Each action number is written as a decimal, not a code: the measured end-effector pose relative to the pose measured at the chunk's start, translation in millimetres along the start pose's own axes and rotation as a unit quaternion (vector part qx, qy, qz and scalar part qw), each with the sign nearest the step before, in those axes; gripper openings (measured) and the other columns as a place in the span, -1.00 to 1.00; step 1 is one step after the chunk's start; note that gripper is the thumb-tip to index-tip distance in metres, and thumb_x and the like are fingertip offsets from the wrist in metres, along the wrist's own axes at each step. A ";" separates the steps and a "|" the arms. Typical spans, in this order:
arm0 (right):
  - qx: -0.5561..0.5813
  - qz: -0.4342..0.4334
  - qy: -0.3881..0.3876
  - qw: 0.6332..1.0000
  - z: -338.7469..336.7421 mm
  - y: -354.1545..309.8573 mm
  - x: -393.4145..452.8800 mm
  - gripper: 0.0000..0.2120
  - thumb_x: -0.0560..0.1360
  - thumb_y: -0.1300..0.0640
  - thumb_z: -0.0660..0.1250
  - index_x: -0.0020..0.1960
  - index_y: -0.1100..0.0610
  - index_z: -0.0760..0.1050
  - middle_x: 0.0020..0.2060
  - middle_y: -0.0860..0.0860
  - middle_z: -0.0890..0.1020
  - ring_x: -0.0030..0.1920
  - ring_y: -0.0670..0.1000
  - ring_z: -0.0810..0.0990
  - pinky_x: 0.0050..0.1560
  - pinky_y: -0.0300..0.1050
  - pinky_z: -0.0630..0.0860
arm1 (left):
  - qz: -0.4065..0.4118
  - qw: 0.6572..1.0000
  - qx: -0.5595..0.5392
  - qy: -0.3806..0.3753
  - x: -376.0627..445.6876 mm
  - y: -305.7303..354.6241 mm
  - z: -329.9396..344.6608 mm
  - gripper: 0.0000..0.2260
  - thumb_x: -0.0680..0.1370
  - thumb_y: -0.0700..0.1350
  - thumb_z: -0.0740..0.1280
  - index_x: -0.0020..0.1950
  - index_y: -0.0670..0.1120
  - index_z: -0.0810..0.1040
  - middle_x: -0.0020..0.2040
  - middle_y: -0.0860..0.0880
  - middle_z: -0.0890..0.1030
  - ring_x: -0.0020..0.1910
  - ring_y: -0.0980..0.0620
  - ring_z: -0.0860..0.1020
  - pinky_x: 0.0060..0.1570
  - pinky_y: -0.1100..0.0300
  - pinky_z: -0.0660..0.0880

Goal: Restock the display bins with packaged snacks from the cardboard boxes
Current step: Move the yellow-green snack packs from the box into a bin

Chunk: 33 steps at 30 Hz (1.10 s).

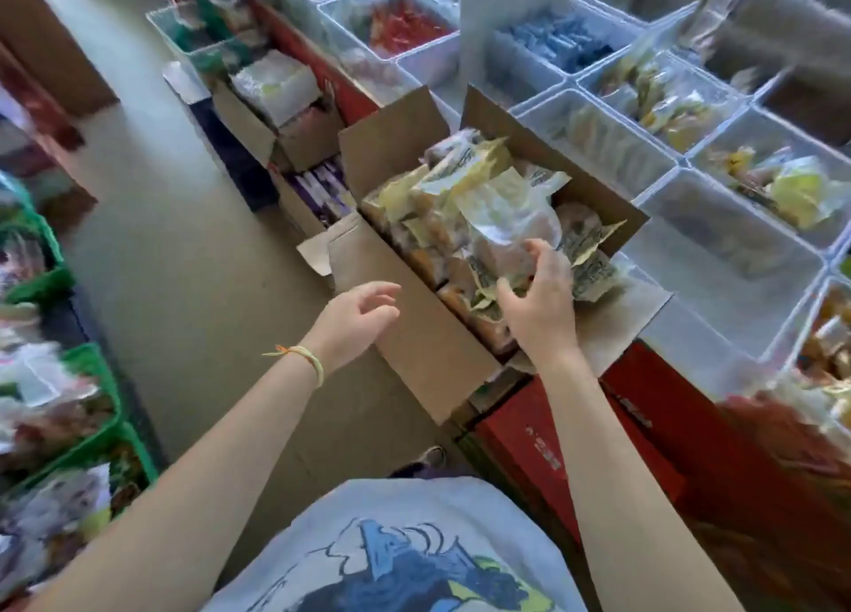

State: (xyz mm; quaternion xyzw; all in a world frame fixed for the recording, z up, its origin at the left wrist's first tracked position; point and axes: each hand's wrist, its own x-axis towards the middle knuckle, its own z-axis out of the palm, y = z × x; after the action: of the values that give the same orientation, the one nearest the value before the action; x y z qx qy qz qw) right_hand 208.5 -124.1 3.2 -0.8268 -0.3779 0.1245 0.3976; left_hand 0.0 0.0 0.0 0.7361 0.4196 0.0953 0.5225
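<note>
Your right hand is down in the open cardboard box at centre, fingers curled round the clear-and-yellow snack packets at the box's near-right end, so it's grasping them; exactly how many packets you've got, can't tell. Your left hand hovers just left of the box's near-left wall w/ fingers loosely bent, holding nothing, not touching the cardboard as far as the view shows. A thin yellow-orange band sits on your left wrist. The box is packed w/ more of the same packets, flaps up on the far side, and it rests on red cartons stacked at the edge of the display. To the right and far right, clear display bins run in rows: the one right beside the box looks nearly bare, others further off hold yellow, blue and red packets, blurred. Far left of the box, two more open cartons sit on the floor w/ wrapped goods inside. Along the left edge, green baskets hold mixed packets, too smeared to id. Your light printed T-shirt fills the near bottom.
</note>
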 end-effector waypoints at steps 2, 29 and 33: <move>-0.099 -0.007 0.041 0.994 3.3 -2.8 42.5 -0.29 0.45 -0.03 0.47 0.46 0.12 0.22 0.35 0.16 0.35 0.40 0.16 0.28 0.39 0.16 0.31 | 0.002 0.999 0.029 -0.014 31.9 15.3 -14.8 -0.73 0.60 -0.12 0.30 0.28 0.07 0.55 0.11 0.10 0.62 0.10 0.15 0.57 0.12 0.22 0.51; 0.651 0.198 0.057 0.730 139.4 -249.7 149.2 -0.62 0.48 -0.10 0.26 0.14 0.13 0.57 0.07 0.10 0.56 0.10 0.10 0.53 0.10 0.02 0.40 | -0.060 0.767 -0.379 -0.514 244.1 52.2 -221.0 -0.49 0.57 0.18 0.25 0.48 0.05 0.39 0.39 -0.16 0.49 0.31 -0.20 0.48 0.31 -0.23 0.39; 0.571 0.203 0.039 0.794 164.3 -267.1 190.2 -0.52 0.62 -0.11 0.12 0.34 0.20 0.50 0.23 0.19 0.58 0.25 0.20 0.53 0.34 0.15 0.38 | -0.070 0.792 -0.388 -0.466 276.8 53.8 -250.4 -0.57 0.54 0.14 0.32 0.34 -0.03 0.54 0.24 -0.16 0.56 0.17 -0.15 0.55 0.21 -0.18 0.51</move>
State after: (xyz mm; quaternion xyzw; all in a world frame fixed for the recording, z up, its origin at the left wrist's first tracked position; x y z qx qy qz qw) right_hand 114.8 212.6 114.7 -0.5112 -0.0458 0.3630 0.7777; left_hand 57.3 365.7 72.3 0.3949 0.1034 -0.1415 0.9018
